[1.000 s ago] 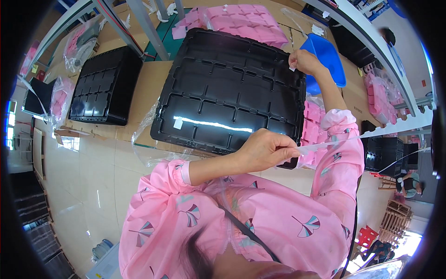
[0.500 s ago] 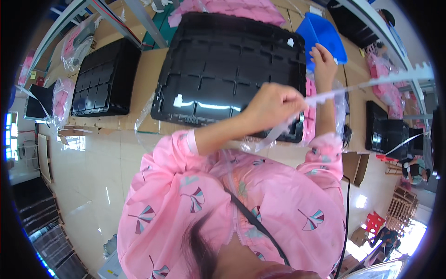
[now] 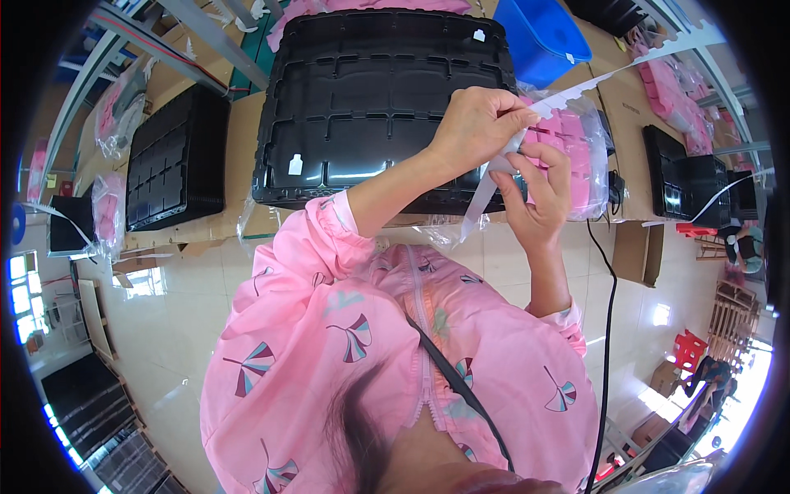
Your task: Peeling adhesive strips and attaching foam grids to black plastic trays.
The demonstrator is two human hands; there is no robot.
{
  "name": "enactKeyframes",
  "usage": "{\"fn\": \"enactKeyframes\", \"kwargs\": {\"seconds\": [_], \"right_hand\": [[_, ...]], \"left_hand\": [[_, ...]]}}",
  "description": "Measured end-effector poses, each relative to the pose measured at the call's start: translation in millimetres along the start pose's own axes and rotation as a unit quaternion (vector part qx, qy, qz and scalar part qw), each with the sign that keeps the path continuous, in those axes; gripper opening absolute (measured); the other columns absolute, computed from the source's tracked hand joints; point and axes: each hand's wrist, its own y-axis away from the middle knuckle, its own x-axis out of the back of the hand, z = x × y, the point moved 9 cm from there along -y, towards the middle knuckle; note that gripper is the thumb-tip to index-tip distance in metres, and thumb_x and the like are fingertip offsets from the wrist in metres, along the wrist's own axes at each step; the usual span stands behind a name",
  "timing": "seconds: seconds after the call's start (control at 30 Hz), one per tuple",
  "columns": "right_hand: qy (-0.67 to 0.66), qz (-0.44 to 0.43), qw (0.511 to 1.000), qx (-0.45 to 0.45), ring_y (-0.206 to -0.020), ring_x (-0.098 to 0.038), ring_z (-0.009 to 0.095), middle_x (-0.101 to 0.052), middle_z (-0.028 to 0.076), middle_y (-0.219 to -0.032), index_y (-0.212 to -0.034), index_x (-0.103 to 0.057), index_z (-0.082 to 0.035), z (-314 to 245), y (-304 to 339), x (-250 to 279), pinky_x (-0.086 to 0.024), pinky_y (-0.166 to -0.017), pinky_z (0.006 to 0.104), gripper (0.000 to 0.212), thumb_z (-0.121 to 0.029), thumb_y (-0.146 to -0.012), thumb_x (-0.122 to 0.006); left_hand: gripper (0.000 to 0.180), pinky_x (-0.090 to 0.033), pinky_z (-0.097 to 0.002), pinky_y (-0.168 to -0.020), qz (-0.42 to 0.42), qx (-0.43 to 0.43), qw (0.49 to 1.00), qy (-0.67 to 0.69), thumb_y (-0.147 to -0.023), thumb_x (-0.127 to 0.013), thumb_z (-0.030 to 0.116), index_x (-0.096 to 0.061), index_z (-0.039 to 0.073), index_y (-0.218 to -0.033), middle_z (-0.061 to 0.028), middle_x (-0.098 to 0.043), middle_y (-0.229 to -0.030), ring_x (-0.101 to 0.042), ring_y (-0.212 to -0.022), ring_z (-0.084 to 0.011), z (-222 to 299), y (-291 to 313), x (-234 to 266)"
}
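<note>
A long white strip of labels (image 3: 568,95) with a notched edge runs from the upper right down past both hands, its loose end hanging over the front edge of the black plastic tray. My left hand (image 3: 477,128) is closed, pinching the strip between thumb and fingers above the tray's right side. Just below it, my right hand (image 3: 541,193) has thumb and bent fingers closed on the strip. Under my left arm lies the large black tray (image 3: 370,115), ribbed side up. Two small white labels show on it, a near-left label (image 3: 295,165) and a far-right label (image 3: 479,35).
Behind my hands stands a blue bin (image 3: 539,41). Pink moulded pieces in clear plastic (image 3: 576,152) lie right of the tray. A stack of black trays (image 3: 177,160) is at the left on the cardboard-covered table (image 3: 239,165). A black cable (image 3: 611,329) hangs at the right.
My right hand has come down from beside the blue bin to the strip, next to my left hand. My left hand has shifted slightly up and left. The view has shifted a little.
</note>
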Motion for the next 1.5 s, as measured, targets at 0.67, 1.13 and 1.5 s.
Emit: {"fn": "enactKeyframes", "kwargs": {"seconds": [0.67, 1.13, 1.5], "right_hand": [[-0.183, 0.154, 0.937, -0.256, -0.076, -0.055, 0.012, -0.061, 0.005, -0.089, -0.082, -0.062, 0.001, 82, -14, 8, -0.045, -0.065, 0.024, 0.008, -0.003, -0.076, -0.065], [-0.233, -0.419, 0.878, -0.023, -0.071, -0.052, 0.011, -0.058, 0.003, -0.075, -0.08, -0.06, 0.001, 54, -159, -318, -0.042, -0.068, 0.0256, 0.011, -0.01, -0.079, -0.059], [-0.088, -0.545, 0.832, 0.055, -0.072, -0.055, 0.015, -0.06, 0.006, -0.073, -0.077, -0.061, 0.0, 32, -180, -411, -0.043, -0.068, 0.029, 0.011, -0.011, -0.075, -0.06]], "left_hand": [[0.016, -0.043, -0.0203, -0.052, 0.003, 0.04, 0.992, 0.118, -0.083, -0.061, 0.016, -0.066, 0.001, -0.084, -0.001, -0.062, -0.067, -0.054, -0.058, -0.0039, -10, 18, 24], [0.022, -0.047, -0.0342, -0.077, 0.2, -0.141, 0.923, -0.299, -0.069, -0.069, 0.012, -0.064, 0.004, -0.09, -0.009, -0.064, -0.088, -0.061, -0.09, -0.0275, 15, 134, 168], [0.032, -0.042, -0.0351, -0.084, 0.359, 0.002, 0.894, -0.269, -0.074, -0.068, 0.019, -0.06, 0.001, -0.1, -0.014, -0.055, -0.112, -0.054, -0.1, -0.0303, -43, 177, 245]]}}
